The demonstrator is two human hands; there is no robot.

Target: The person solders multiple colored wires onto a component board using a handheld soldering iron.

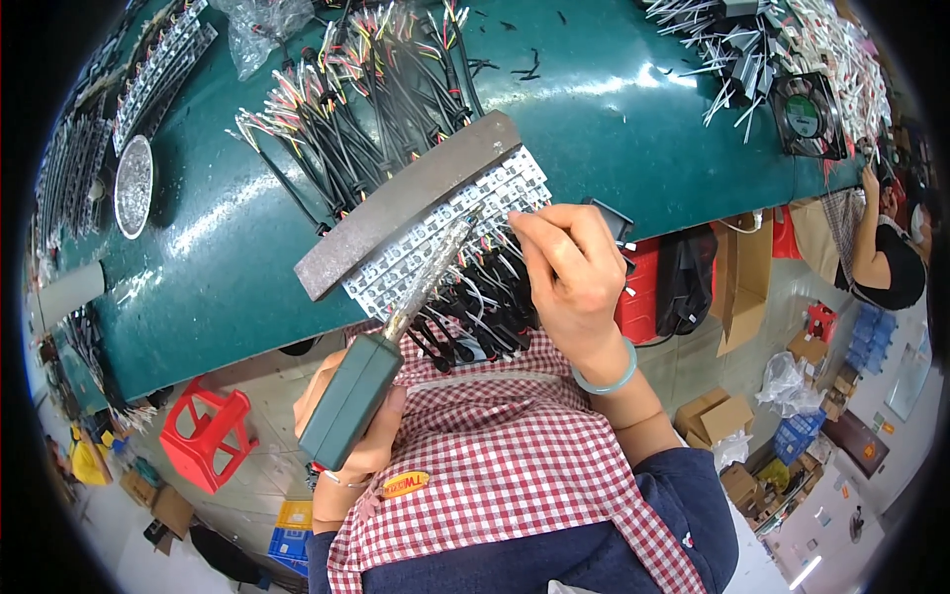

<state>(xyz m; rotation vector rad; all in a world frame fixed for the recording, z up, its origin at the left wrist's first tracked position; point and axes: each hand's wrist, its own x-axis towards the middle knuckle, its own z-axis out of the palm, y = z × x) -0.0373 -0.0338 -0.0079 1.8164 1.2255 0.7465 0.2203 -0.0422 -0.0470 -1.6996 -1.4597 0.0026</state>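
My left hand [378, 432] is wrapped round the dark green grip of a soldering gun [348, 404]. Its long, worn metal barrel reaches up and right, with the tip over a panel of small white circuit boards [515, 183]. At that panel's right part, the thumb and forefinger of my right hand [574, 267] are pinched together; what lies between them is too small to make out. A heavy grey metal bar [406, 203] rests along the far side of the panel. Black cables with thin coloured wires [485, 297] hang off the near side, toward my apron.
Bundled black cables [346, 148] lie beyond the bar on the green table [594, 109]. An oval dish [134, 188] stands at left, a fan [807, 117] at far right beside piled white wires. Below are a red stool [208, 436] and cartons. Another person [891, 262] sits at right.
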